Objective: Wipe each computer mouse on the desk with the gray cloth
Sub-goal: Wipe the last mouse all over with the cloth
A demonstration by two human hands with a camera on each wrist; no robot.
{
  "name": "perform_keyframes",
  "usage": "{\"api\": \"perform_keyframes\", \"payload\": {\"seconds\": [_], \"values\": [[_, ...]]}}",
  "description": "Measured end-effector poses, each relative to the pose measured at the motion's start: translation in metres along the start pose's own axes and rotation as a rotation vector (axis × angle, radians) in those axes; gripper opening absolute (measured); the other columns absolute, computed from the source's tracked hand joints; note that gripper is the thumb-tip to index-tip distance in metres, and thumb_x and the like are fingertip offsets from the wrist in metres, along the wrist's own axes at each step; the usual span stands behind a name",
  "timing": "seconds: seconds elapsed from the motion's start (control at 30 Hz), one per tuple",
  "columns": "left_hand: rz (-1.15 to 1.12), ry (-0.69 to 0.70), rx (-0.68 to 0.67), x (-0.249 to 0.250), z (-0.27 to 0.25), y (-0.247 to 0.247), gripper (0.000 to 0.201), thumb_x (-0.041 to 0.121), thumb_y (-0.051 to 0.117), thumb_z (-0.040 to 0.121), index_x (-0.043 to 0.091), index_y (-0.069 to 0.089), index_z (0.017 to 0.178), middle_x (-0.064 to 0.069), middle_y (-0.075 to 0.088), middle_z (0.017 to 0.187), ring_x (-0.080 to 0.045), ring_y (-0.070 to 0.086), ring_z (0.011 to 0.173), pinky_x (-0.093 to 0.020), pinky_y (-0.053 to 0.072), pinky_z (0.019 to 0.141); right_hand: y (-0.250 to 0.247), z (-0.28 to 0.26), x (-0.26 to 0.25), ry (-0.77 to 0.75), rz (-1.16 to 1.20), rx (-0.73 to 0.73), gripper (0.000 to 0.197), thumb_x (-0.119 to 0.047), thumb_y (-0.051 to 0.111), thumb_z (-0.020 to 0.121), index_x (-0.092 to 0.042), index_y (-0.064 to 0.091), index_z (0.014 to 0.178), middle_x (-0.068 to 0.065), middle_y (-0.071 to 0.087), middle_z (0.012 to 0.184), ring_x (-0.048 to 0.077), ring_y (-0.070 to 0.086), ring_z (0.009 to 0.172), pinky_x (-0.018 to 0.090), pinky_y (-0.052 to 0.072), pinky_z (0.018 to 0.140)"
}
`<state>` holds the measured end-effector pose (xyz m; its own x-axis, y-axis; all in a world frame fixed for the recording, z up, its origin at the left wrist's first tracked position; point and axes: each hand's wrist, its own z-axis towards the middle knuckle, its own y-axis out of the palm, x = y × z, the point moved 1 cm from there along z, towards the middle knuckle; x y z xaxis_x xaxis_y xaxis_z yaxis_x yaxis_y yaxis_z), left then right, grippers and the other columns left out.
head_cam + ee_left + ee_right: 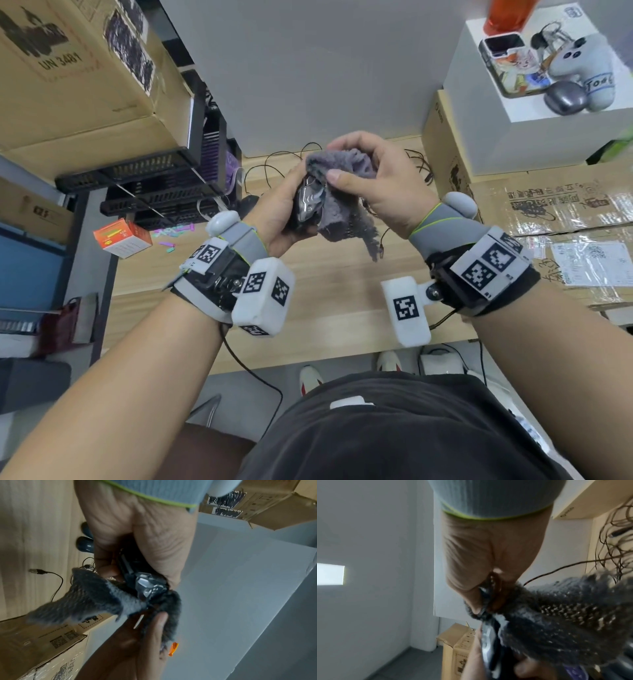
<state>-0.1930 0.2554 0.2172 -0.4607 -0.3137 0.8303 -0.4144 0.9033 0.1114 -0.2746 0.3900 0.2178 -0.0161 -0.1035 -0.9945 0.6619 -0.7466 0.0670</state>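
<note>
My left hand (279, 214) grips a black and silver computer mouse (308, 204) and holds it above the wooden desk (325, 291). My right hand (376, 178) pinches the gray cloth (342, 164) and presses it over the mouse's far end, while the rest of the cloth hangs down to the right. In the left wrist view the mouse (147, 586) shows between palm and fingers, with the cloth (96, 599) draped beside it. Two more dark mice (85, 545) lie on the desk behind. In the right wrist view the cloth (556, 622) covers most of the mouse (488, 635).
Cardboard boxes (548, 212) line the desk's right side, with a white box (513, 137) of small items behind them. Black trays (154, 178) and an orange carton (121, 238) stand at the left. Thin cables (274, 164) and a USB plug (36, 571) lie on the desk.
</note>
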Motion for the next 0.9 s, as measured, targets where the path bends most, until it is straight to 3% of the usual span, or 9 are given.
{"api": "perform_keyframes", "payload": {"seconds": [0.1,0.17,0.23,0.37,0.53,0.6,0.67,0.8,0.9], "values": [[-0.023,0.022,-0.021,0.000,0.003,0.000,0.034,0.053,0.049,0.100,0.025,0.063,0.089,0.003,0.057,0.066,-0.012,0.047,0.052,-0.021,0.034,0.046,-0.001,0.000,0.007,-0.068,-0.221,0.081,0.024,-0.006,0.074,0.080,-0.024,0.071,0.094,0.011,0.062,0.108,0.018,0.063,0.100,0.040,0.055,0.088],[-0.039,0.042,-0.021,0.000,0.005,0.001,0.033,0.052,0.048,0.101,0.023,0.062,0.091,0.002,0.058,0.064,-0.013,0.047,0.051,-0.022,0.032,0.047,0.001,0.001,0.011,-0.039,-0.194,0.133,0.021,-0.011,0.073,0.082,-0.028,0.073,0.093,0.016,0.063,0.106,0.033,0.064,0.097,0.058,0.054,0.082],[-0.031,0.055,-0.001,0.002,0.008,0.001,0.034,0.051,0.047,0.102,0.022,0.063,0.093,0.003,0.061,0.064,-0.012,0.053,0.050,-0.021,0.035,0.046,0.007,-0.001,0.011,-0.032,-0.124,0.102,0.012,-0.012,0.070,0.085,-0.021,0.072,0.093,0.028,0.063,0.096,0.050,0.061,0.078,0.071,0.049,0.061],[-0.044,0.045,0.002,0.008,0.012,-0.002,0.039,0.050,0.051,0.100,0.015,0.070,0.102,-0.009,0.072,0.089,-0.021,0.067,0.067,-0.027,0.052,0.050,0.015,-0.004,0.009,-0.137,-0.328,-0.035,0.021,-0.026,0.072,0.083,-0.005,0.071,0.082,0.018,0.062,0.085,0.031,0.062,0.073,0.037,0.055,0.063],[0.059,0.055,-0.040,0.010,0.010,0.002,0.030,0.047,0.046,0.103,0.023,0.058,0.089,0.001,0.060,0.064,-0.015,0.052,0.052,-0.019,0.038,0.043,-0.008,0.022,0.011,-0.084,-0.243,0.205,0.015,-0.030,0.073,0.080,-0.022,0.063,0.086,0.003,0.068,0.083,0.019,0.065,0.073,0.049,0.056,0.076],[0.047,0.061,-0.044,0.009,0.012,0.004,0.028,0.047,0.048,0.103,0.025,0.058,0.090,0.002,0.059,0.065,-0.014,0.051,0.052,-0.020,0.038,0.043,-0.015,0.027,0.014,-0.045,-0.216,0.277,0.021,-0.034,0.073,0.079,-0.026,0.055,0.087,0.002,0.065,0.080,0.023,0.063,0.064,0.053,0.056,0.069],[0.040,0.076,-0.067,0.011,0.014,0.011,0.034,0.053,0.045,0.103,0.024,0.062,0.094,0.002,0.063,0.068,-0.015,0.054,0.054,-0.022,0.039,0.045,-0.013,0.029,0.015,-0.044,-0.186,0.230,0.019,-0.031,0.071,0.082,-0.025,0.054,0.085,0.003,0.063,0.074,0.023,0.060,0.058,0.048,0.056,0.061],[0.057,0.129,-0.133,0.017,0.017,0.017,0.055,0.064,0.037,0.100,0.023,0.072,0.090,-0.005,0.062,0.077,-0.018,0.053,0.059,-0.027,0.035,0.053,-0.003,0.022,0.013,-0.103,-0.154,0.076,0.012,-0.013,0.074,0.083,-0.014,0.062,0.086,-0.002,0.063,0.072,0.008,0.058,0.063,0.022,0.048,0.061],[-0.015,0.095,-0.110,0.018,0.025,0.011,0.056,0.061,0.040,0.102,0.019,0.075,0.090,-0.012,0.060,0.088,-0.022,0.052,0.068,-0.032,0.032,0.060,-0.011,0.025,0.013,-0.073,-0.079,-0.039,0.017,-0.014,0.076,0.082,-0.003,0.066,0.089,0.018,0.067,0.077,0.024,0.065,0.062,0.034,0.055,0.058]]}}
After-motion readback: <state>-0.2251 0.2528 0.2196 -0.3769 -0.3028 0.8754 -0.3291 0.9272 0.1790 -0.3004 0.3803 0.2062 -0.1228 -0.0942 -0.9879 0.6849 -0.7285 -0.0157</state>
